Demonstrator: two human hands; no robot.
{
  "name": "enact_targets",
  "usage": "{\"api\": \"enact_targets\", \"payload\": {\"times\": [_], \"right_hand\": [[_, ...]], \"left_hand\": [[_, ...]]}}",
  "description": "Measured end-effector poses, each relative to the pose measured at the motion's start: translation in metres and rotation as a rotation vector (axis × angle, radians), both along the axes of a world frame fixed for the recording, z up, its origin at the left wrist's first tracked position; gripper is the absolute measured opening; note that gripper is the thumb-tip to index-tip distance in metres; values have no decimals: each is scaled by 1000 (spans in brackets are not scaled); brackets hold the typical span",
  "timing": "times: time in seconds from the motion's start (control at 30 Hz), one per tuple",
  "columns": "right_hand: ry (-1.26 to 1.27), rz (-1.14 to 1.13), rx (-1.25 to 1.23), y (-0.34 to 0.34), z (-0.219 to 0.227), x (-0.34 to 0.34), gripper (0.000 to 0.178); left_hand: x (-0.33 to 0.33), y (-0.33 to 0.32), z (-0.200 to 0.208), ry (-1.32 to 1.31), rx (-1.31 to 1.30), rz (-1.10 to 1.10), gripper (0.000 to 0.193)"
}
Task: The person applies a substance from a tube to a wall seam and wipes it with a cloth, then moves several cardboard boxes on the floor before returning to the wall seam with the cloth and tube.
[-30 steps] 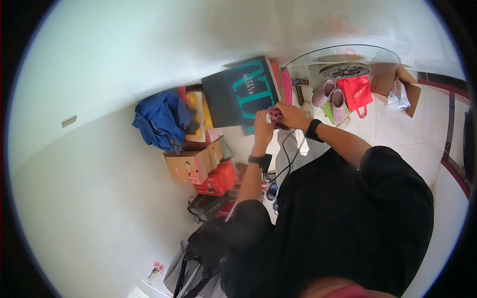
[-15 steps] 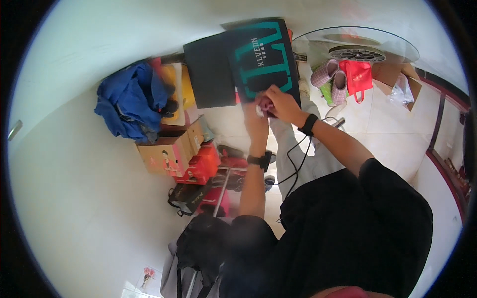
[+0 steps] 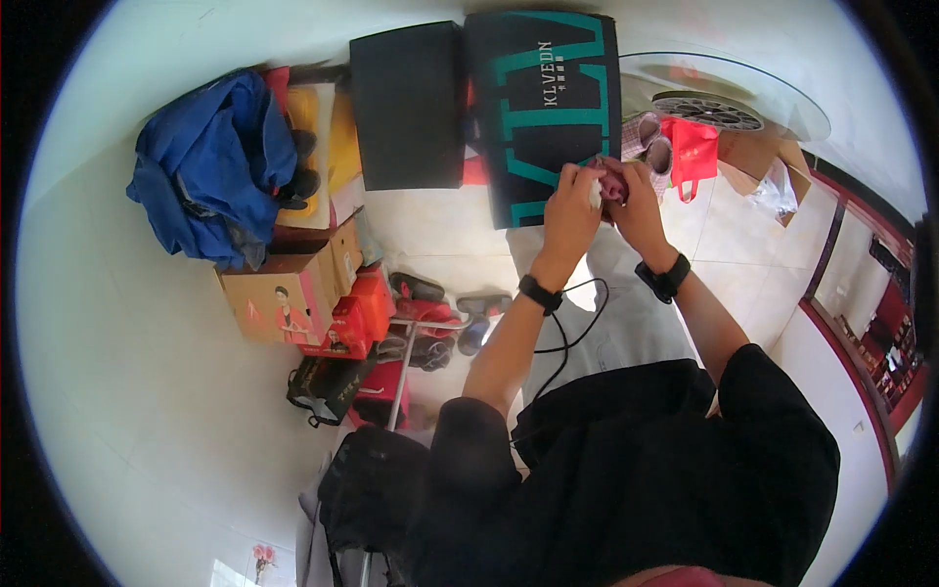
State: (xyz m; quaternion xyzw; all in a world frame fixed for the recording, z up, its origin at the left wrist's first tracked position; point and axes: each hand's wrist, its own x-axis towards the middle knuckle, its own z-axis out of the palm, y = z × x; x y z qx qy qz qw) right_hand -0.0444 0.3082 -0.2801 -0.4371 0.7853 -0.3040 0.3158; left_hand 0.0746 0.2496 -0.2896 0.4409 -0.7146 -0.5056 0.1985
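Both my hands meet in front of the near end of a black box with a teal pattern point(image 3: 558, 117). Between them is a small, crumpled mauve thing point(image 3: 613, 184), soft-looking like cloth; its exact kind cannot be made out. My left hand point(image 3: 575, 210) has its fingers closed at its left side, where a small white piece point(image 3: 595, 194) shows. The fingers of my right hand point(image 3: 638, 207) are wrapped round the right side. Each wrist carries a black band, and a black cable point(image 3: 587, 328) loops below my hands.
Left of the patterned box stands a plain black box point(image 3: 406, 108). Blue clothing point(image 3: 210, 161), an open cardboard carton point(image 3: 279, 293) and several shoes lie leftward. Plaid slippers point(image 3: 641, 132), a red bag point(image 3: 694, 152) and a round glass top point(image 3: 782, 93) are at the right.
My view has shifted, and my hands now appear further right. The hands have turned around the mauve thing and hold it between them. A gap now shows between the two black boxes.
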Motion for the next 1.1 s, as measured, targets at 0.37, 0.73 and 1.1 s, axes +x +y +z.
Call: {"api": "enact_targets", "payload": {"times": [0.37,0.73,1.1], "right_hand": [[-91,288,-7,-77,-4,53,50],[219,6,-124,-96,-21,-16,40],[59,102,94,-20,5,28,42]], "left_hand": [[75,-51,2,-62,-110,213,24],[-39,-87,-21,1,-270,219,25],[23,-9,-4,-130,-51,135,27]]}}
